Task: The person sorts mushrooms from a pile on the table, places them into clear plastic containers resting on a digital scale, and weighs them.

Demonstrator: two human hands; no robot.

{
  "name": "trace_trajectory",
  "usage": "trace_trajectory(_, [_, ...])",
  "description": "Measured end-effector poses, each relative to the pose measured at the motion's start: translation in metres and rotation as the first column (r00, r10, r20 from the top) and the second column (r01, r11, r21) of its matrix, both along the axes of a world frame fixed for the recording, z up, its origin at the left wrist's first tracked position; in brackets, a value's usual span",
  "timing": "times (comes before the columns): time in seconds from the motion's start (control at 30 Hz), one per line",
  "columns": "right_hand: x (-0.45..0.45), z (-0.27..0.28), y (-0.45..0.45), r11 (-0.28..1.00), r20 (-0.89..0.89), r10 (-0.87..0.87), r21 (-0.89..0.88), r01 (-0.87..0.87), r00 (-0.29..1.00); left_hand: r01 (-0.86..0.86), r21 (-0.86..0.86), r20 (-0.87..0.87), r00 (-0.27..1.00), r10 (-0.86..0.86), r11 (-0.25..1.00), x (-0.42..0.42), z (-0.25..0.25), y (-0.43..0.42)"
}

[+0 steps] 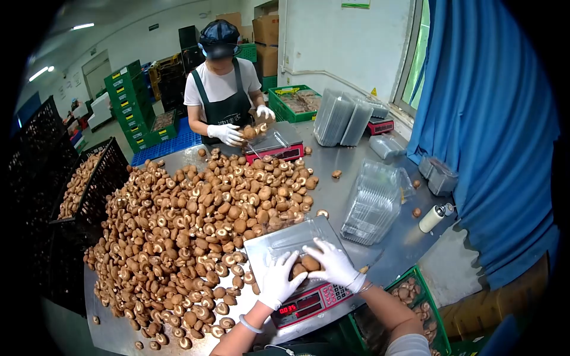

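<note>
My left hand (279, 280), in a white glove, curls round the near left side of a few brown shiitake mushrooms (310, 263). From the other side my right hand (334, 266), also gloved, closes on the same mushrooms, so they sit cupped between both palms. Beneath them is a clear plastic tray (289, 238) on the metal plate of a digital scale (309, 302) with a red front. Its red display seems to read 0.035. A big heap of shiitake mushrooms (196, 219) spreads over the steel table to the left of the scale.
A co-worker (222, 89) in white gloves handles mushrooms at another red scale (279, 153) across the table. Stacked clear trays (373, 204) and a white bottle (432, 218) stand at right. A green crate (427, 296) of packed mushrooms is below right; a black crate (89, 184) stands left.
</note>
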State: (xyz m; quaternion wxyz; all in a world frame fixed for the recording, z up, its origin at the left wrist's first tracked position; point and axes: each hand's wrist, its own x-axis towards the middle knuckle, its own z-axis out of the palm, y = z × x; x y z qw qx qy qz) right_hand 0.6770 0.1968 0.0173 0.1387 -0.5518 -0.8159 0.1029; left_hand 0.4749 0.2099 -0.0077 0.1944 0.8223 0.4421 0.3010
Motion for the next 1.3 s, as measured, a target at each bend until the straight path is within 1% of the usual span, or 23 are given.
trace_trajectory(0.07, [0.006,-0.011,-0.003,0.999,-0.028,0.052,-0.014,-0.052,0.998,-0.007,0.093,-0.053,0.999,0.012,0.996,0.005,-0.004,-0.004])
trace_trajectory(0.2, [0.026,-0.014,0.003,0.998,-0.229,0.058,0.011,-0.057,0.972,-0.035,0.01,0.246,0.969,0.031,0.999,-0.001,-0.002,0.0])
trace_trajectory(0.27, [0.041,-0.009,0.008,0.998,-0.294,0.045,0.062,-0.028,0.955,-0.168,-0.067,0.379,0.908,0.181,0.984,-0.013,0.006,-0.006])
trace_trajectory(0.3, [0.048,-0.002,0.008,0.995,-0.352,0.039,0.096,-0.006,0.935,-0.302,0.058,0.33,0.905,0.268,0.951,-0.023,-0.001,-0.007])
trace_trajectory(0.33, [0.054,0.004,0.007,0.992,-0.407,0.03,0.125,0.024,0.913,-0.362,0.039,0.342,0.88,0.328,0.931,-0.035,-0.01,-0.007])
trace_trajectory(0.4, [0.061,0.017,0.012,0.987,-0.424,0.02,0.153,0.05,0.905,-0.406,-0.1,0.464,0.789,0.404,0.908,-0.048,-0.009,-0.016])
trace_trajectory(0.47, [0.061,0.019,0.016,0.979,-0.441,0.02,0.189,0.071,0.897,-0.447,-0.052,0.406,0.807,0.428,0.893,-0.052,-0.007,-0.023])
trace_trajectory(0.53, [0.056,0.017,0.02,0.998,-0.533,0.031,0.065,0.005,0.846,-0.42,-0.086,0.442,0.796,0.413,0.903,-0.041,-0.002,-0.029])
trace_trajectory(0.6, [0.037,0.02,0.023,0.984,-0.507,0.149,0.165,-0.075,0.849,-0.384,-0.013,0.339,0.867,0.366,0.923,-0.031,-0.005,-0.027])
trace_trajectory(0.67, [0.022,0.02,0.026,0.975,-0.345,0.15,0.205,-0.082,0.927,-0.286,0.034,0.261,0.928,0.268,0.958,-0.018,-0.002,-0.025])
trace_trajectory(0.7, [0.017,0.015,0.029,0.959,-0.16,0.172,0.253,-0.128,0.972,-0.232,0.031,0.107,0.968,0.228,0.972,-0.006,0.013,-0.021])
trace_trajectory(0.73, [0.013,0.004,0.031,0.967,-0.132,0.172,0.213,-0.142,0.976,-0.179,0.02,-0.047,0.983,0.18,0.984,0.003,0.024,-0.02])
trace_trajectory(0.8, [0.007,-0.015,0.039,1.0,-0.408,0.021,0.003,-0.022,0.913,-0.079,0.03,-0.189,0.978,0.084,0.996,0.01,0.003,-0.013])
trace_trajectory(0.87, [0.012,-0.015,0.043,0.986,-0.552,-0.161,-0.114,0.117,0.818,-0.097,0.067,-0.156,0.982,0.107,0.993,0.01,-0.007,-0.01])
trace_trajectory(0.93, [0.023,-0.024,0.041,0.994,-0.624,-0.105,-0.045,0.098,0.774,-0.137,-0.231,0.337,0.918,0.211,0.963,0.005,-0.015,-0.012])
trace_trajectory(0.97, [0.028,-0.023,0.037,0.997,-0.502,-0.015,0.058,0.051,0.865,-0.191,-0.291,0.363,0.885,0.293,0.938,0.003,-0.013,-0.014])
trace_trajectory(1.0, [0.029,-0.022,0.033,0.988,-0.358,0.067,0.154,-0.012,0.931,-0.15,-0.44,0.509,0.771,0.384,0.885,0.004,-0.01,-0.015])
trace_trajectory(1.03, [0.029,-0.02,0.025,0.999,-0.251,0.014,0.039,-0.005,0.968,-0.184,-0.391,0.517,0.767,0.38,0.902,0.006,-0.013,-0.015])
trace_trajectory(1.07, [0.027,-0.02,0.023,0.999,-0.249,0.013,0.043,-0.003,0.968,-0.217,-0.338,0.528,0.762,0.375,0.916,0.008,-0.016,-0.013])
trace_trajectory(1.13, [0.017,-0.022,0.019,0.978,-0.107,0.03,0.208,-0.007,0.994,-0.211,-0.169,0.433,0.862,0.265,0.963,0.01,-0.02,-0.009])
trace_trajectory(1.2, [0.017,-0.024,0.023,0.99,-0.136,0.031,0.142,-0.012,0.99,-0.211,-0.003,0.135,0.968,0.209,0.978,0.016,0.012,-0.006])
trace_trajectory(1.27, [0.018,-0.028,0.03,0.978,-0.247,0.162,0.169,-0.122,0.955,-0.158,0.198,-0.138,0.973,0.187,0.967,0.02,0.027,-0.002])
trace_trajectory(1.3, [0.017,-0.029,0.034,0.969,-0.399,0.248,0.095,-0.229,0.883,-0.155,0.198,-0.138,0.973,0.185,0.968,0.02,0.025,-0.001])
